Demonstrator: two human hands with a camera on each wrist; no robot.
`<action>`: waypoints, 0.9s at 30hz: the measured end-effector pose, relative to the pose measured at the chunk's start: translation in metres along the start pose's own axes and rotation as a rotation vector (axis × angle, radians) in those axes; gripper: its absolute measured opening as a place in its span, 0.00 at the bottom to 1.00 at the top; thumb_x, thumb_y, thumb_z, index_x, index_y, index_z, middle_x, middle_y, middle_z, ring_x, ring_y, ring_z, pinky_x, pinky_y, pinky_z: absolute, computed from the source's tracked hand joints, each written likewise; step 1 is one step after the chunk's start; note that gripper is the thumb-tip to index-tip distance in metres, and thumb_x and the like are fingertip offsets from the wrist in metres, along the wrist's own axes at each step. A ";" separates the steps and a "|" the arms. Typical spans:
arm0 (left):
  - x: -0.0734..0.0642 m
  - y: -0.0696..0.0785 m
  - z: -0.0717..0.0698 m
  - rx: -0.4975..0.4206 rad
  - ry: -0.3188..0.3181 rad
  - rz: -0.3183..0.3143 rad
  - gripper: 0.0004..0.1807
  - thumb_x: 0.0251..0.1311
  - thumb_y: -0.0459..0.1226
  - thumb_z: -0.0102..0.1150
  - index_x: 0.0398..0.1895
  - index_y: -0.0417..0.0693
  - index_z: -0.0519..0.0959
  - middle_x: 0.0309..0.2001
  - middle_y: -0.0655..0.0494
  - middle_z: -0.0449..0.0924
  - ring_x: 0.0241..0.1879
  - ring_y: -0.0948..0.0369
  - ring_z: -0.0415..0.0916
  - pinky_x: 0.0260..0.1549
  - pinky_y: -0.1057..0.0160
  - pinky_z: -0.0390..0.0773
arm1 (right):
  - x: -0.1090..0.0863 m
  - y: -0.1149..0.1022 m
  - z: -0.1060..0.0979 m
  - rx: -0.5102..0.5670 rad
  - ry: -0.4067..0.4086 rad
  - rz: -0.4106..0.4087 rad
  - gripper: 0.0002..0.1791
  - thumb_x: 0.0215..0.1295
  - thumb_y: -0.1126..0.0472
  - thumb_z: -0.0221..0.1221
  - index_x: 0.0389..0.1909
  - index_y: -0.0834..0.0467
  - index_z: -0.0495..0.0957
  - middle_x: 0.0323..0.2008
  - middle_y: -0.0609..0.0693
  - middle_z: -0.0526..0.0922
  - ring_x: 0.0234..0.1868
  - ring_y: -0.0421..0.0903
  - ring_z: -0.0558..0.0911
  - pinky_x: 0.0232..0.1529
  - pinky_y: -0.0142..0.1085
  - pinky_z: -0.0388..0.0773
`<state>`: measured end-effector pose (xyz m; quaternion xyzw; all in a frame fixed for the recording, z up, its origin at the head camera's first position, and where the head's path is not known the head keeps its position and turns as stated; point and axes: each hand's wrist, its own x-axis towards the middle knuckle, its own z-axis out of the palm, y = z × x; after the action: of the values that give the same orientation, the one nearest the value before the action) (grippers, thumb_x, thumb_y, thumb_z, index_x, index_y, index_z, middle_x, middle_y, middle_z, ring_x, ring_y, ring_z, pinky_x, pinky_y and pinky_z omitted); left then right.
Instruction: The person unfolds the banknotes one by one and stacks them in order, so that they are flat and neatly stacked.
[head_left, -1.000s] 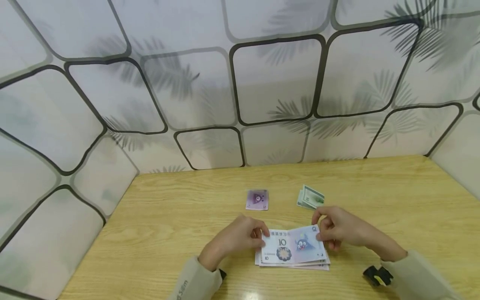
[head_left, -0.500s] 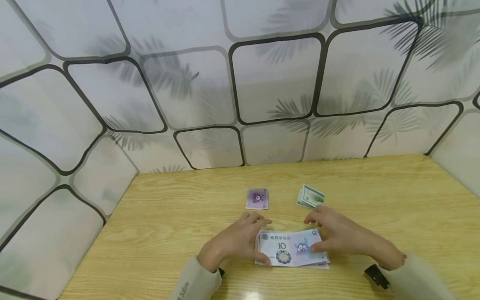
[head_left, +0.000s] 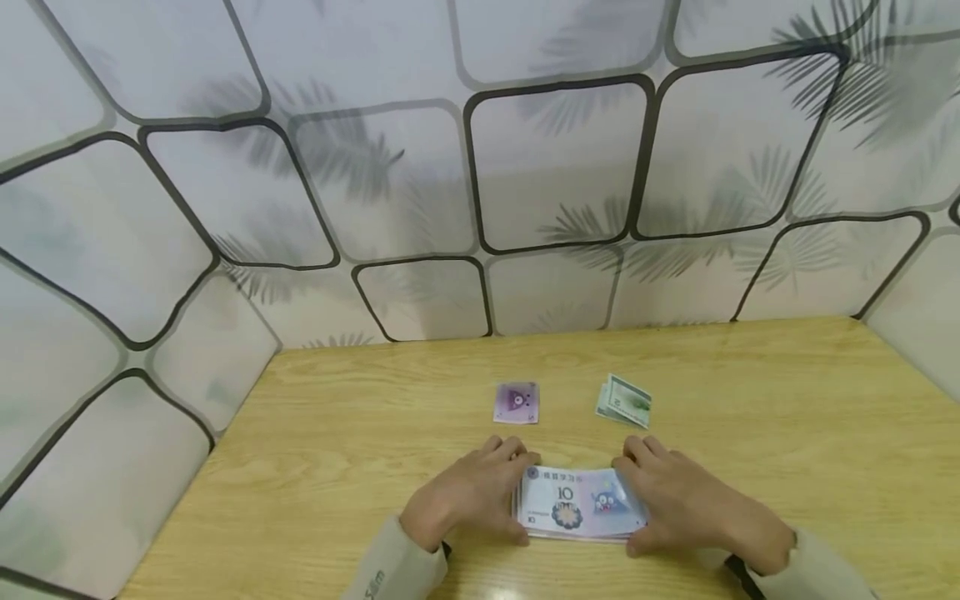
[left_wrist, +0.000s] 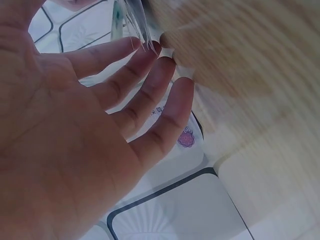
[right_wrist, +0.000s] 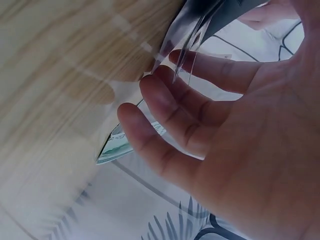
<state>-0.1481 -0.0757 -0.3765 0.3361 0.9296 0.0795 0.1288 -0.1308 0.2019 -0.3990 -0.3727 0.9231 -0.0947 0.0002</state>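
Observation:
Below the middle of the head view lies a stack of play-money banknotes [head_left: 567, 503], the top one printed with a 10 and a blue cartoon figure. My left hand [head_left: 474, 490] grips its left end, thumb at the near corner and fingers at the far one. At the right end my right hand [head_left: 678, 498] holds it likewise and covers that edge. In the left wrist view, bent fingers [left_wrist: 167, 100] touch the edges of the notes. The right wrist view has curled fingers [right_wrist: 162, 102] against the notes' other end.
Beyond the stack, a purple note [head_left: 517, 403] lies on the wooden table [head_left: 352, 417]. To its right are green notes [head_left: 626, 402], overlapping and slightly askew. A patterned wall [head_left: 555, 167] rises along the table's back edge.
A second ago both hands pinched the top note by its ends, raised over the others. It came down onto the stack, the fingers spread, and now both hands close in on the stack's ends.

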 end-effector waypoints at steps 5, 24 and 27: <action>0.000 0.000 0.000 0.002 -0.008 0.007 0.51 0.41 0.51 0.84 0.72 0.51 0.70 0.59 0.61 0.71 0.55 0.64 0.67 0.58 0.65 0.73 | -0.002 -0.001 -0.001 0.016 -0.028 0.018 0.48 0.42 0.38 0.77 0.56 0.66 0.74 0.48 0.52 0.70 0.44 0.48 0.69 0.37 0.40 0.76; -0.004 -0.006 -0.009 -0.099 -0.056 0.022 0.54 0.47 0.55 0.79 0.76 0.50 0.64 0.64 0.56 0.68 0.61 0.59 0.66 0.62 0.60 0.72 | 0.001 0.002 -0.015 0.160 -0.103 0.020 0.54 0.47 0.36 0.75 0.66 0.68 0.69 0.54 0.55 0.71 0.50 0.52 0.73 0.47 0.47 0.81; 0.000 -0.013 -0.015 -0.196 -0.030 0.003 0.50 0.54 0.56 0.74 0.76 0.48 0.64 0.68 0.51 0.68 0.67 0.52 0.66 0.64 0.52 0.71 | 0.001 0.007 -0.027 0.308 -0.118 0.038 0.50 0.57 0.37 0.70 0.69 0.68 0.66 0.60 0.59 0.72 0.55 0.55 0.75 0.51 0.51 0.80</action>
<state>-0.1599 -0.0866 -0.3652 0.3245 0.9148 0.1650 0.1748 -0.1387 0.2107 -0.3741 -0.3555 0.9030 -0.2130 0.1134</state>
